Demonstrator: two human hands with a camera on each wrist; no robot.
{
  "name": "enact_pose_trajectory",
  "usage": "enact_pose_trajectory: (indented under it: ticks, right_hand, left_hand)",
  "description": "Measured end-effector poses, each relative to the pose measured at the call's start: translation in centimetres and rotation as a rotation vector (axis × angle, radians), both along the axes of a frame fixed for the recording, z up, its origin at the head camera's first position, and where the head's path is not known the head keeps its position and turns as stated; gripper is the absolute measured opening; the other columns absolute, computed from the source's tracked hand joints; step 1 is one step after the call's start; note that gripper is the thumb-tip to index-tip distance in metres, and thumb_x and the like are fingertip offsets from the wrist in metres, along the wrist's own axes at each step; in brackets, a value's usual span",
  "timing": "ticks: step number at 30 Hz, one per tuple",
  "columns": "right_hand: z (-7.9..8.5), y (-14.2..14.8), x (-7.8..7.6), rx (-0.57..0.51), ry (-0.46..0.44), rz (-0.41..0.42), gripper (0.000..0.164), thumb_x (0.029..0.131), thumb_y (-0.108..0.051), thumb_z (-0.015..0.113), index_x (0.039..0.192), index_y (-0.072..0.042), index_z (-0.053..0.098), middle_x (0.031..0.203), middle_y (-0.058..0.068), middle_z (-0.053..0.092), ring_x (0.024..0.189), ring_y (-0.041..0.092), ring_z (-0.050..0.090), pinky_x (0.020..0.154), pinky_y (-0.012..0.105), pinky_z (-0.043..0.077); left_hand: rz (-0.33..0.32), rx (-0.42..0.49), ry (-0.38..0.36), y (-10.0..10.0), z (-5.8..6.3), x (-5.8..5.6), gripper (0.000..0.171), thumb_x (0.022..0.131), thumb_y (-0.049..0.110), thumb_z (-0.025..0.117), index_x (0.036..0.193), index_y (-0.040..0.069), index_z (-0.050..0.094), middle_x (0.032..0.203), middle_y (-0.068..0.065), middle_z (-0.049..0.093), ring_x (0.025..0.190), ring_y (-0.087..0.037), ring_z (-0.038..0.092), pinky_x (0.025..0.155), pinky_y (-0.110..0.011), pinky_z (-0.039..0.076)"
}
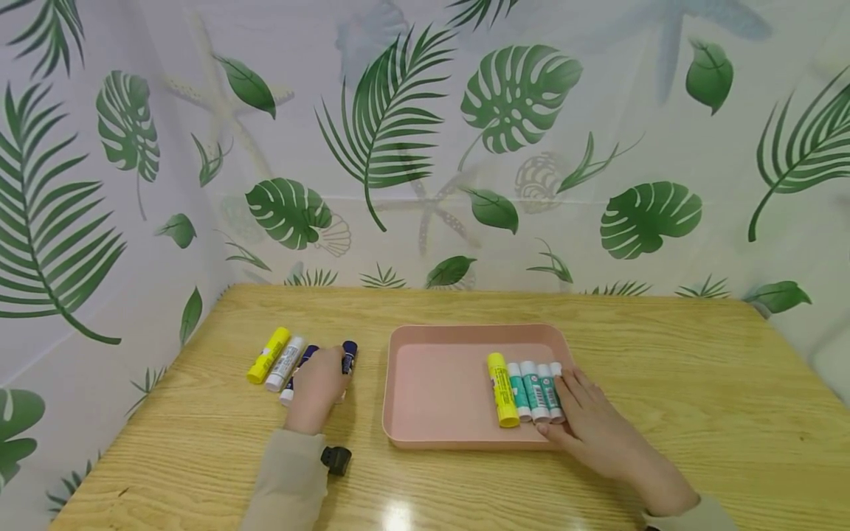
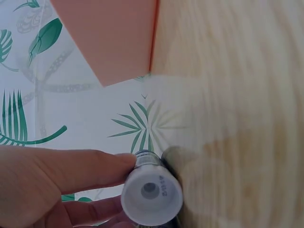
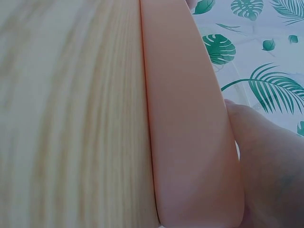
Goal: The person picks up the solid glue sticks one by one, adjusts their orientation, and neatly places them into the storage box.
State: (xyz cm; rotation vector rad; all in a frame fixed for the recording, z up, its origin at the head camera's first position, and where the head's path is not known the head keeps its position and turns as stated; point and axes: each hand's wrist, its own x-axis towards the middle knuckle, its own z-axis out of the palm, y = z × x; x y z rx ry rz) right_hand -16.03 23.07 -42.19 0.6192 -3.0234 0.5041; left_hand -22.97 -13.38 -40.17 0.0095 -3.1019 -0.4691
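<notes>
On the left of the table, my left hand [image 1: 320, 383] pinches a navy-capped glue stick [image 1: 350, 355] between thumb and fingers. Its round white base [image 2: 151, 199] faces the camera in the left wrist view. Another navy-capped glue stick [image 1: 287, 396] lies just left of it, partly hidden by the hand. My right hand [image 1: 600, 435] rests at the right edge of a pink tray [image 1: 434, 383], fingers extended beside several teal-and-white glue sticks [image 1: 533, 391]. Left of these, in the same tray, lies a larger yellow glue stick [image 1: 502, 391].
Farther left on the wooden table [image 1: 199, 442] lie a white glue stick [image 1: 285, 363] and a yellow glue stick [image 1: 268, 355], side by side. A leaf-patterned cloth [image 1: 412, 251] hangs behind the table and along its sides.
</notes>
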Motion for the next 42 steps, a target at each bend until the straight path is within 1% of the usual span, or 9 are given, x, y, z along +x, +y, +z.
enact_pose_trajectory:
  ticks: [3,6,11,17,20,27,33,37,42]
  right_hand:
    - [-0.1,0.0,0.0,0.0,0.002,-0.001,0.079,0.088,-0.047,0.046,0.132,0.014,0.025,0.139,0.029,0.016,0.128,0.041,0.01,0.098,0.055,0.017]
    - [0.0,-0.1,0.0,-0.001,0.001,-0.003,0.078,0.088,-0.047,0.046,0.132,0.014,0.025,0.139,0.029,0.017,0.128,0.041,0.01,0.098,0.055,0.017]
    - [0.0,0.0,0.0,-0.01,-0.006,-0.004,0.078,0.088,-0.047,0.046,0.132,0.014,0.025,0.139,0.03,0.016,0.128,0.041,0.01,0.098,0.056,0.017]
    - [-0.1,0.1,0.0,-0.012,-0.003,0.0,0.078,0.088,-0.047,0.046,0.132,0.014,0.024,0.139,0.03,0.016,0.128,0.041,0.01,0.098,0.055,0.017]
    - [-0.1,0.1,-0.1,-0.008,-0.001,0.0,0.079,0.088,-0.047,0.045,0.132,0.014,0.024,0.139,0.03,0.017,0.128,0.041,0.01,0.098,0.055,0.017]
    - [-0.2,0.0,-0.1,-0.003,0.002,0.002,0.079,0.088,-0.047,0.045,0.132,0.014,0.024,0.139,0.03,0.017,0.128,0.041,0.01,0.098,0.055,0.017]
    - [-0.3,0.0,-0.2,0.005,0.004,0.002,0.08,0.088,-0.049,0.044,0.132,0.014,0.024,0.139,0.029,0.018,0.128,0.041,0.011,0.097,0.056,0.018]
    - [-0.2,0.0,-0.1,-0.001,-0.003,-0.003,0.08,0.088,-0.049,0.044,0.133,0.014,0.024,0.139,0.029,0.017,0.128,0.041,0.01,0.097,0.056,0.017]
    - [-0.1,0.0,-0.1,-0.007,-0.002,-0.003,0.079,0.088,-0.048,0.045,0.133,0.014,0.023,0.139,0.029,0.018,0.128,0.041,0.011,0.098,0.055,0.017]
  left_hand:
    - [0.002,-0.006,-0.006,-0.1,-0.1,0.0,0.019,0.08,0.008,0.061,0.097,-0.001,0.059,0.08,-0.013,0.061,0.066,-0.024,0.057,0.053,-0.04,0.046]
    - [0.004,-0.031,-0.033,-0.1,-0.2,-0.1,0.012,0.08,0.007,0.059,0.089,-0.001,0.059,0.075,-0.012,0.058,0.063,-0.023,0.054,0.051,-0.039,0.045]
    - [-0.011,-0.072,-0.11,-0.1,0.5,0.4,0.007,0.075,0.006,0.062,0.077,0.001,0.058,0.069,-0.01,0.055,0.058,-0.022,0.051,0.05,-0.036,0.043]
    - [-0.017,-0.077,-0.199,0.2,1.3,0.9,0.012,0.073,0.01,0.064,0.078,0.002,0.057,0.067,-0.007,0.053,0.056,-0.02,0.05,0.049,-0.033,0.042]
    - [-0.006,-0.059,-0.211,0.3,1.2,0.8,0.015,0.073,0.013,0.066,0.079,0.002,0.058,0.068,-0.007,0.054,0.058,-0.02,0.051,0.051,-0.034,0.042]
    - [0.019,0.006,-0.236,0.3,0.5,0.5,0.02,0.073,0.014,0.069,0.082,0.0,0.058,0.068,-0.007,0.053,0.058,-0.019,0.051,0.051,-0.031,0.043]
    - [0.014,0.014,-0.203,0.2,0.4,0.4,0.019,0.073,0.013,0.067,0.082,-0.001,0.058,0.069,-0.008,0.053,0.059,-0.02,0.051,0.051,-0.032,0.043]
    - [0.018,0.033,-0.118,0.3,0.8,0.5,0.021,0.075,0.018,0.065,0.08,-0.001,0.057,0.068,-0.009,0.053,0.057,-0.02,0.05,0.048,-0.031,0.042]
    - [0.047,0.068,-0.012,0.8,1.7,0.6,0.032,0.077,0.028,0.065,0.083,-0.002,0.054,0.065,-0.009,0.051,0.054,-0.02,0.049,0.044,-0.029,0.039]
